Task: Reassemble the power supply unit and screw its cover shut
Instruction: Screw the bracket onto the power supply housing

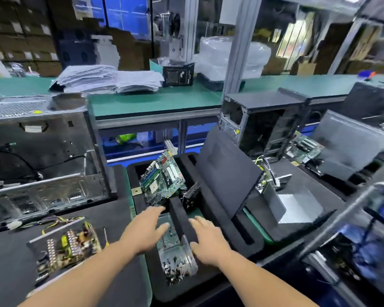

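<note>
Left hand (145, 232) and right hand (205, 242): fingers spread, holding nothing, over circuit board (175, 251); opened power supply (68, 244) at 9 o'clock.

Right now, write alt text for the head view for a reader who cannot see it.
Both bare hands, left hand and right hand, reach open over a black foam tray holding green circuit boards. An opened power supply unit with exposed coils and yellow wires lies at the left on the dark bench mat.
</note>
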